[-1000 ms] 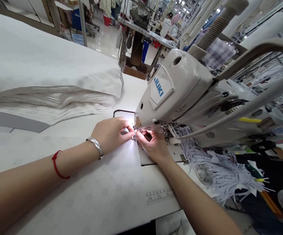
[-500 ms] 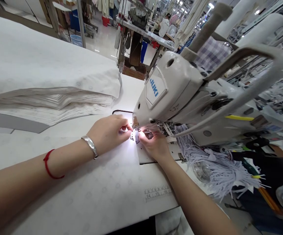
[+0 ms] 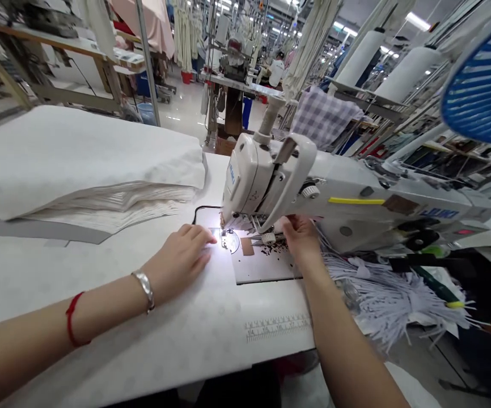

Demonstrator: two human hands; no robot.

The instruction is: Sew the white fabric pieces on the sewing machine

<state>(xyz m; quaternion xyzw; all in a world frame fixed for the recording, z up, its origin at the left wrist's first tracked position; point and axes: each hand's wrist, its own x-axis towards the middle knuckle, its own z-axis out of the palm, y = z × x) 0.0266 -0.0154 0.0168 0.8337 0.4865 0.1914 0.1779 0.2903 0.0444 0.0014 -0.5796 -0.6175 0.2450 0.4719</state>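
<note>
My left hand (image 3: 181, 255) lies with its fingers stretched out on a white, faintly patterned fabric (image 3: 173, 334), left of the lit needle area. The presser foot (image 3: 225, 239) of the white sewing machine (image 3: 249, 181) stands just beyond its fingertips, by the fabric's edge. Under the machine's arm, my right hand (image 3: 304, 241) has its thumb and fingers pressed together; whatever they hold is hidden. Dark specks and a small tan patch (image 3: 248, 246) show on the metal bed plate (image 3: 266, 272) between my hands. A bundle of thin white strips (image 3: 390, 300) hangs right of my right wrist.
A thick stack of folded white fabric (image 3: 79, 147) sits at the back left. Printed ruler marks (image 3: 277, 328) run along the table's front. A blue fan cage (image 3: 483, 79) juts in at upper right. Checked cloth (image 3: 326, 116) and thread cones (image 3: 362, 56) stand behind the machine.
My right hand has moved right, away from the presser foot to beneath the machine's arm. My left hand has drawn slightly back left and its pinch has opened flat. The camera view has shifted.
</note>
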